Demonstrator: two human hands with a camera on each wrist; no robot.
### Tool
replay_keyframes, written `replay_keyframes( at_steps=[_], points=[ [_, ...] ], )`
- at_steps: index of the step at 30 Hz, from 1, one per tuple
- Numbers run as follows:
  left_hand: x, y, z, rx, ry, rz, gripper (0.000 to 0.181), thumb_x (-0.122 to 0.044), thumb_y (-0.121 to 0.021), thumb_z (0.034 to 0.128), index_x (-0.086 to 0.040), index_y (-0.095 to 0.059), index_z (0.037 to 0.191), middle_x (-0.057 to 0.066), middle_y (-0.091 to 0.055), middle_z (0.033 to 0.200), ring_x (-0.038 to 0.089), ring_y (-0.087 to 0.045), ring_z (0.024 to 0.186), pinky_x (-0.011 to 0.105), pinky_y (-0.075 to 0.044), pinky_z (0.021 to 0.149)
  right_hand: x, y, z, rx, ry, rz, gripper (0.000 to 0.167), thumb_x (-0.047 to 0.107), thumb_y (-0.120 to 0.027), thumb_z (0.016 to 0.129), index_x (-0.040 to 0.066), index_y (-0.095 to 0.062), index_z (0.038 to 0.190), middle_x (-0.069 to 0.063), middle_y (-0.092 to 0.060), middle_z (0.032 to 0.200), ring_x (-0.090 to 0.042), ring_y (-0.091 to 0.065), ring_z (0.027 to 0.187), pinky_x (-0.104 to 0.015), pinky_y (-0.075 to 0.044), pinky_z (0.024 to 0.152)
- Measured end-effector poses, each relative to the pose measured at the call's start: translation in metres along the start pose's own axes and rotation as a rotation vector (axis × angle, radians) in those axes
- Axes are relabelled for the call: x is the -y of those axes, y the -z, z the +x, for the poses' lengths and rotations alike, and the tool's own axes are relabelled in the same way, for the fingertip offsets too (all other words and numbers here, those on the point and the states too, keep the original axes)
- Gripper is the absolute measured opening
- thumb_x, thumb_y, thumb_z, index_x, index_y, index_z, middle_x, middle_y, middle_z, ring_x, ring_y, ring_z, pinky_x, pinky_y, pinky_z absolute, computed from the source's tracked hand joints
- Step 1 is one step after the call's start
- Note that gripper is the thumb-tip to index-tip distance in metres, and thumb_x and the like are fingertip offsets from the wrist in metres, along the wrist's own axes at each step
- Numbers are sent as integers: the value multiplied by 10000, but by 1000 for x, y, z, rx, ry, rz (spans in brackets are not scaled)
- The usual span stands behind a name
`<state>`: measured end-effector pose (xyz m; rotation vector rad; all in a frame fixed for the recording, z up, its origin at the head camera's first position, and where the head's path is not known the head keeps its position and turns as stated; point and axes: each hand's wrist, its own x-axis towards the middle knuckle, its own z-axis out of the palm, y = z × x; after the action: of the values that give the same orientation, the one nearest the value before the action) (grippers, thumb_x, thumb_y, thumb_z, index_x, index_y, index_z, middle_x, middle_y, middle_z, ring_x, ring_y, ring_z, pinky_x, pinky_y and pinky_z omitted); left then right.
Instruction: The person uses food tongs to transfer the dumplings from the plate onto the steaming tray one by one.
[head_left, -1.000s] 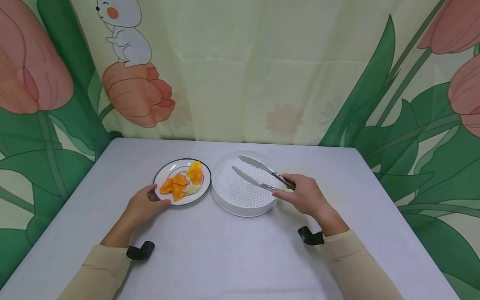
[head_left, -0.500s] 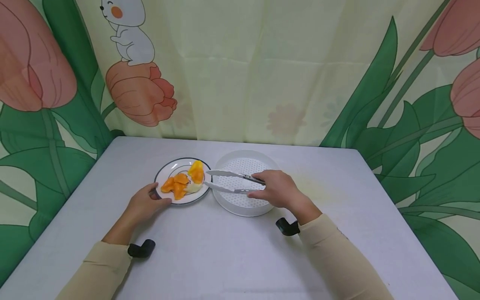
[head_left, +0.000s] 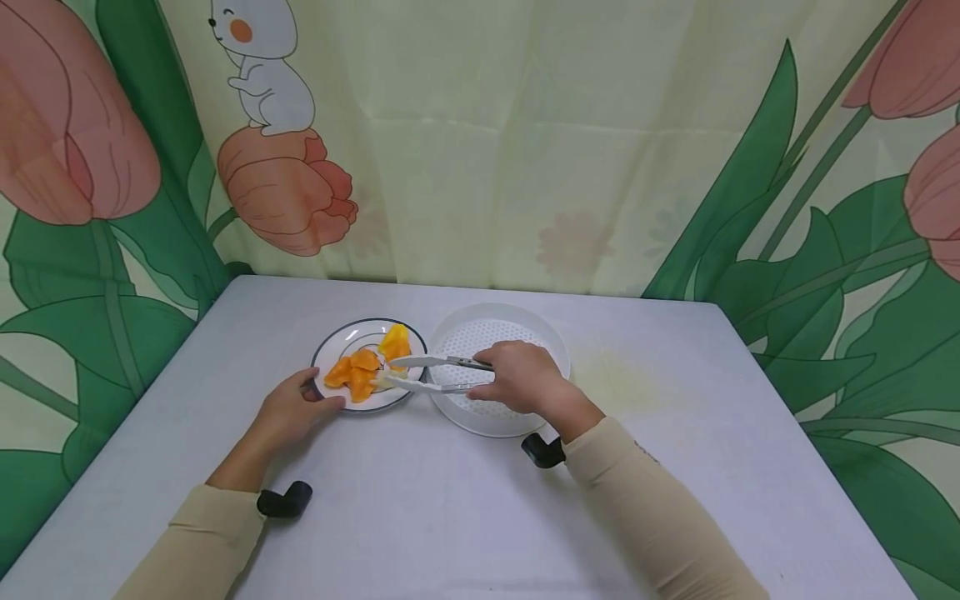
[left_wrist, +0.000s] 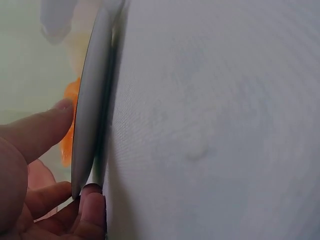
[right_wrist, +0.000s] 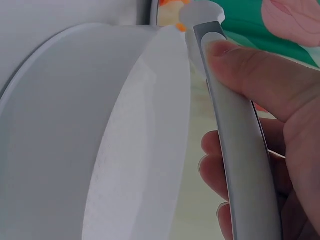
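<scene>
Left hand (head_left: 291, 410) pinching the plate (head_left: 336, 343) at 8 o'clock on its rim, thumb above, fingers beneath! Right hand (head_left: 521, 377) grasping the tongs (head_left: 420, 362) over the sieve (head_left: 480, 329), which sits at 3 o'clock from the plate. The tongs point toward 9 o'clock, 2 tips parted over the fruit; whether they touch, can't tell. Orange pieces (head_left: 362, 383) cluster between 9 and 6 o'clock on the plate, a yellow-orange piece (head_left: 395, 340) at 1.

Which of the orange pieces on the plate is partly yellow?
The upper-right piece in the head view: its top is yellow; the three clustered pieces are plain orange.
</scene>
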<state>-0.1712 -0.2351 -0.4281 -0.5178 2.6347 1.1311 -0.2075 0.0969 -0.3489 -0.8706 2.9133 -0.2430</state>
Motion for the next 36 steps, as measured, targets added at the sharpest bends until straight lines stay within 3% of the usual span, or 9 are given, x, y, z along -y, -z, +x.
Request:
replay_keyframes(
  at_steps=[9,20,26,36],
  points=[
    [-1,1,3,-7,1,37,901,-372,-740,899,24,-262,1552,331,-465,1352,446,-451,1182,555,-466,1010,9,-1,8,32,-33,-17,513,480,-743,875,172,-701,1283,12,-714,1175,-209,-646,1061,-412,-542,832],
    [4,11,4,10,47,34,907,-345,-745,900,28,-242,1556,365,-369,1462,494,-387,1306,576,-418,1046,21,-4,15,30,-4,-32,471,463,-756,870,181,-718,1245,2,-728,1109,-171,-631,934,-369,-539,750],
    [5,13,3,22,35,23,911,-338,-742,903,39,-229,1555,363,-303,1509,505,-353,1340,584,-395,1061,27,-7,16,45,3,-48,473,435,-768,865,172,-713,1255,2,-723,1109,-153,-623,911,-339,-537,716],
    [7,12,3,8,23,30,898,-330,-737,909,33,-233,1556,367,-338,1484,497,-389,1308,572,-416,1047,27,-10,16,13,14,-21,408,428,-738,898,153,-738,1198,17,-727,1023,-136,-583,814,-307,-508,670]
  ],
)
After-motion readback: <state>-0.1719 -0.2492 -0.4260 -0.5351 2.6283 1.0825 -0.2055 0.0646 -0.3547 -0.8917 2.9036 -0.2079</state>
